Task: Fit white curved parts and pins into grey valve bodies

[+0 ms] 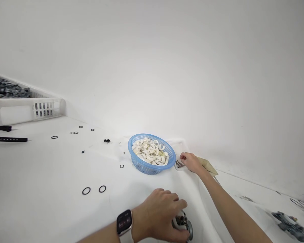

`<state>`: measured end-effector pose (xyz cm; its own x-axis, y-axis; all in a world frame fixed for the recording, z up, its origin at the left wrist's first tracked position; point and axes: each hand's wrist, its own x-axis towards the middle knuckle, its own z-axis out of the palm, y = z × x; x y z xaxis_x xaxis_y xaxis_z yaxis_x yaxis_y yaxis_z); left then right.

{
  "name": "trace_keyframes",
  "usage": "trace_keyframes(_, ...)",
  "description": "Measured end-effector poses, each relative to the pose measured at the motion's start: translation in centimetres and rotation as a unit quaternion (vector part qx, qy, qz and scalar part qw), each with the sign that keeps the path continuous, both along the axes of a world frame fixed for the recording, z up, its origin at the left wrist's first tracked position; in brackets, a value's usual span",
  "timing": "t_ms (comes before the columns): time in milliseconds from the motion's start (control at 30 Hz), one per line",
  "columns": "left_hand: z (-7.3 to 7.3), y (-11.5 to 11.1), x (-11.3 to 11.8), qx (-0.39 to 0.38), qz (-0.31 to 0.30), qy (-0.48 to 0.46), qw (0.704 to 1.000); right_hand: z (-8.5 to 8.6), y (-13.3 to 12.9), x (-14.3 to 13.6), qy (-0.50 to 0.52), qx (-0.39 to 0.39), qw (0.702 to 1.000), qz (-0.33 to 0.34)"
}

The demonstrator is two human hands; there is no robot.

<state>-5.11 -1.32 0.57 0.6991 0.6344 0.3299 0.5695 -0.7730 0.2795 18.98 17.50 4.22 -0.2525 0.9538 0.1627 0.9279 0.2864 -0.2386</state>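
Bare arms – white smartwatch (124, 223), L wrist.

1 head-worn camera looks forward and down, tilted, across the white table (53, 209) toward the wall (167, 50).
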Motion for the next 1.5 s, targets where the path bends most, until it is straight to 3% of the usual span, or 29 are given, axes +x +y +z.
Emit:
trace_keyframes(133,0.3,-0.1,-0.1,-0.011,-0.011,-0.013,1.0,0.4,-3.1,0.5,0.154,-0.021,0.988,0.021)
trace_keyframes(333,0.1,-0.4,0.1,-0.001,0.039,-0.033,0.999,-0.9,-12.3,0.3,0.323,-0.117,0.938,0.056)
trace_keyframes(500,0.2,-0.7,0.3,-0.017,0.036,-0.042,0.998,-2.2,-17.6,-1.0,0.528,-0.237,0.813,0.065)
trace_keyframes(567,0.6,-0.8,0.4,-0.04,0.033,-0.052,0.997,-2.4,-18.5,-1.3,0.557,-0.25,0.79,0.054)
trace_keyframes(767,1.8,-0.9,0.7,-0.075,0.036,-0.035,0.996,-2.1,-19.8,-2.1,0.576,-0.232,0.783,0.023)
trace_keyframes(933,1.8,-0.9,0.6,-0.076,0.021,-0.043,0.996,-2.6,-20.3,-2.7,0.589,-0.253,0.767,0.031)
trace_keyframes(1167,1.9,-0.7,0.6,-0.059,-0.002,-0.036,0.998,-2.3,-20.8,-3.2,0.612,-0.227,0.757,0.022)
trace_keyframes(1400,1.5,-0.7,0.5,-0.033,0.004,-0.038,0.999,-2.7,-20.5,-3.2,0.589,-0.243,0.77,0.022)
trace_keyframes(1500,1.5,-0.7,0.5,-0.034,0.006,-0.044,0.998,-2.7,-20.3,-2.8,0.555,-0.218,0.802,0.03)
